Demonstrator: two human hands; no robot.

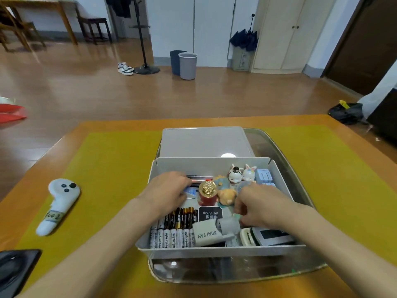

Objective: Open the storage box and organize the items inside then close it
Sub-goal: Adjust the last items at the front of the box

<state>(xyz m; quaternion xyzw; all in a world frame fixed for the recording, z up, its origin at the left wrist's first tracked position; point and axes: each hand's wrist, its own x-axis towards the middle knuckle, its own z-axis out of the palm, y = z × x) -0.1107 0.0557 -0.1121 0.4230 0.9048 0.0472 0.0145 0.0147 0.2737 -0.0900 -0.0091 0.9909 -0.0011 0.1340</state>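
Crowding tray [214,251]: batteries [174,229], figurines [241,174], fan box [207,233].

A white controller [58,206] lay on the yellow mat [107,168] of the tabletop [43,168] at nine o'clock, a handwritten label around its handle. A dark, flat thing [15,269], perhaps a tablet, sat at eight o'clock. Beyond, on the wooden floor [86,87] at twelve o'clock, stood two waste bins [187,65], a coat stand [146,68] and white sneakers [125,68]. A folded umbrella [245,40] rested at one o'clock beside cream cupboards [285,33].
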